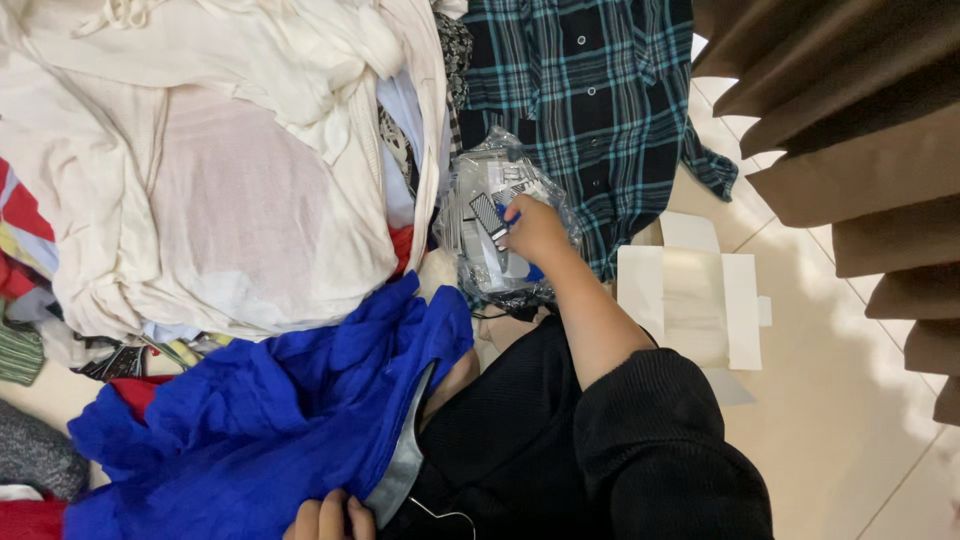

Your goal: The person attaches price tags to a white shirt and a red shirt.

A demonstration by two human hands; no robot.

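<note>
The right hand [535,228] has its fingers closed on a clear plastic bag [490,215] beside the plaid shirt [590,90], while the left hand [328,518] pinches the blue garment [270,420].

The right hand [535,228] is stretched far out on a bare forearm with a black sleeve pushed up, fingers curled down. The left hand [328,518] stays low and close, fingers bent.

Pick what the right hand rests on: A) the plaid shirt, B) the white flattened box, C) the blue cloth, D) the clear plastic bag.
D: the right hand lies on the crinkled clear plastic bag, with the plaid shirt beyond it and the white flattened box off to the side.
</note>
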